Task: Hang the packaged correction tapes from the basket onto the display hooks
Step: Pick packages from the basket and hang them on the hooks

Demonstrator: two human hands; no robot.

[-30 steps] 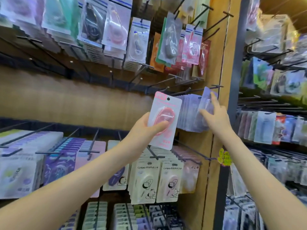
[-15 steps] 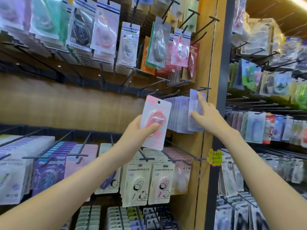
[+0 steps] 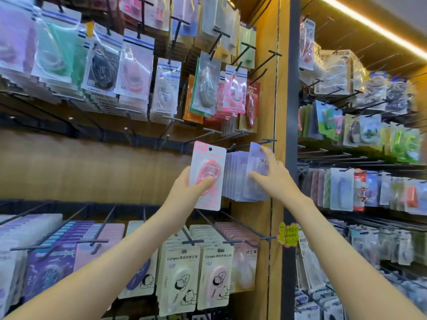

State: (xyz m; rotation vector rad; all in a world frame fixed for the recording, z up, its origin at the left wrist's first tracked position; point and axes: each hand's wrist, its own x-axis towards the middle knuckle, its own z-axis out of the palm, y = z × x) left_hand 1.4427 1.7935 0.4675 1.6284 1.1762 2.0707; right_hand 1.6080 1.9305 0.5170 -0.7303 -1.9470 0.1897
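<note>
Pink pack (image 3: 208,176), one flat glossy card with oval blister, mid-frame, pinched in left hand (image 3: 184,192); right hand (image 3: 277,181), thumb and forefinger spread, touches lilac packs (image 3: 238,179).

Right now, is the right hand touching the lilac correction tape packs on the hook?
Touching. The head view shows the right hand with thumb and index finger on the front lilac correction tape pack.
</note>
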